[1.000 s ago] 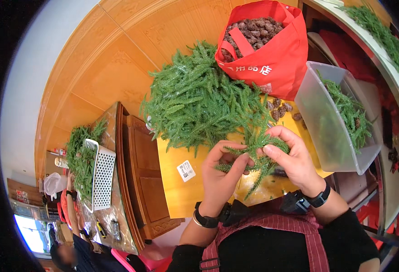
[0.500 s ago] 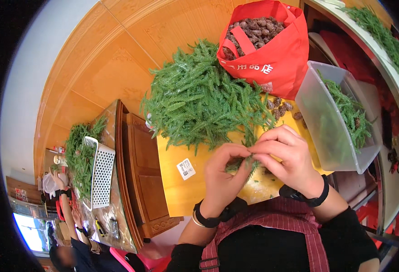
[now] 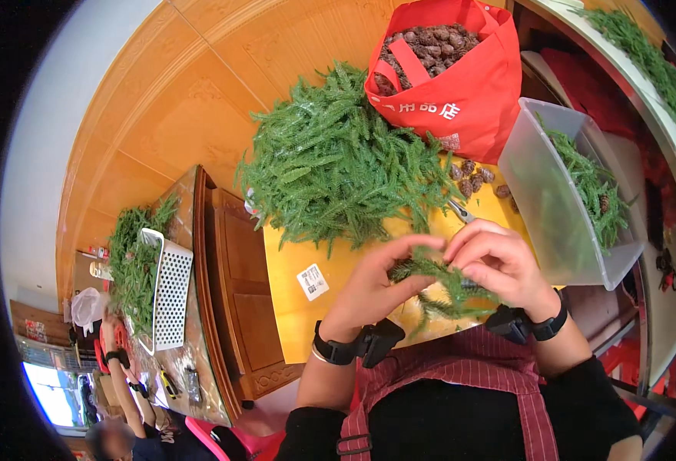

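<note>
In front of my apron, both hands are at a green artificial evergreen sprig [image 3: 449, 288]. My right hand [image 3: 507, 265] pinches its right part between thumb and curled fingers. Around the sprig's left end curves my left hand [image 3: 372, 288], thumb below and index finger above, loosely closed; what its other fingers do is hidden. Just beyond the right fingers lies the tip of a grey metal tool [image 3: 461, 211], mostly covered. A big heap of evergreen sprigs [image 3: 338, 169] fills the far side of the yellow board [image 3: 296, 330]. Several small pine cones [image 3: 472, 178] lie right of the heap.
A red bag [image 3: 461, 107] full of pine cones stands at the back right. Beside it, a clear plastic bin [image 3: 549, 223] holds greenery. Left, a second table carries a white perforated basket [image 3: 173, 296] and more greenery [image 3: 130, 269]; another person's arm [image 3: 119, 376] reaches there.
My hands have parted slightly and turned, so more of the sprig shows between them. The grey tool's tip is now visible. The other person's arm has moved.
</note>
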